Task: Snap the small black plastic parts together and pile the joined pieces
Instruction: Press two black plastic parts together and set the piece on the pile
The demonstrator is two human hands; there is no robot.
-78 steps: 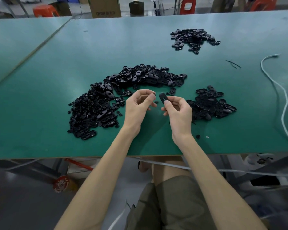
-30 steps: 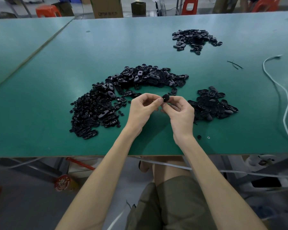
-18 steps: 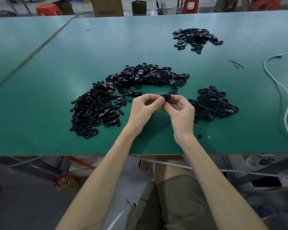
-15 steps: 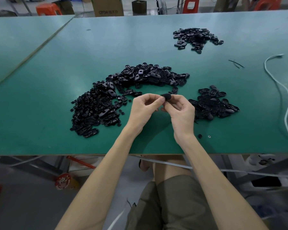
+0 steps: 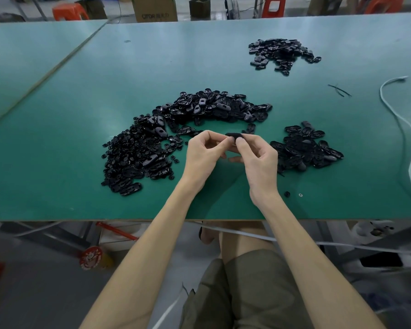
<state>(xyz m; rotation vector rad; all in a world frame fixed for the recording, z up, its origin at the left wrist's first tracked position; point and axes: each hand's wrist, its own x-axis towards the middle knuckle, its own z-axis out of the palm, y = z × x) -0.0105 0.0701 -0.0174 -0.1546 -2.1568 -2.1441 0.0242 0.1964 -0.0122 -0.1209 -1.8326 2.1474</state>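
Green table (image 5: 57, 162): loose black parts (image 5: 138, 157) heaped left of centre; left hand (image 5: 202, 155) pinches black piece (image 5: 233, 135) above the middle, toward the near edge, right hand (image 5: 259, 160) pinching its other end. Press squarely, edges aligned. Smaller pile (image 5: 306, 148) right, probably joined.

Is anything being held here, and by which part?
A small black part, pinched between both hands: left hand at its left end, right hand at its right end. Whether it is one piece or two cannot be told.
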